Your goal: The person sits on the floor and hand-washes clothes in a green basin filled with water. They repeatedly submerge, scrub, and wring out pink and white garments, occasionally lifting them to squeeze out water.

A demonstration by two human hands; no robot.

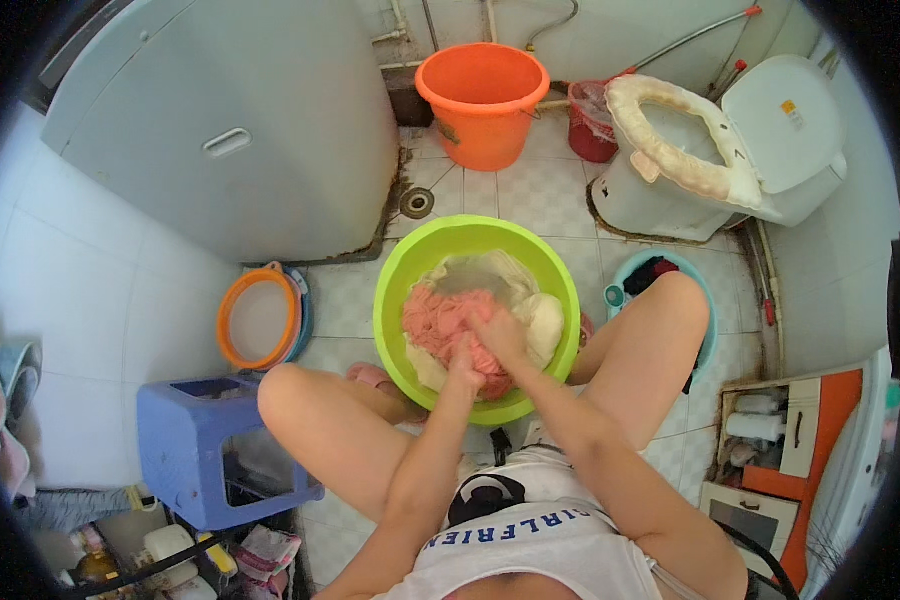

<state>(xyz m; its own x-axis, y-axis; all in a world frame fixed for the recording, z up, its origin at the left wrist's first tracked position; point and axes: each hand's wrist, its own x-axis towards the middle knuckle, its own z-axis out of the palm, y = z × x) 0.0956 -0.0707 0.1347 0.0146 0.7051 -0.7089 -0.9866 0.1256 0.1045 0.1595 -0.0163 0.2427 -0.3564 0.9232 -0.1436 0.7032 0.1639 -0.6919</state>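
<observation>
A lime-green basin (395,262) stands on the floor between my knees. Wet pink cloth (435,315) lies bunched up in it, over cream-white cloth (544,325) and some cloudy water (475,277). My left hand (463,360) is closed on the pink cloth near the middle of the basin. Just above and to its right, my right hand (500,333) grips another part of the same cloth. Both hands are close together, and my fingers are partly hidden in the folds.
An orange bucket (487,140) and a red bin (592,135) stand beyond the basin, with a toilet (660,200) at the far right. A light-blue basin (708,345) with dark clothes is by my right knee. At left are a blue plastic stool (185,450) and an orange-rimmed basin (226,345).
</observation>
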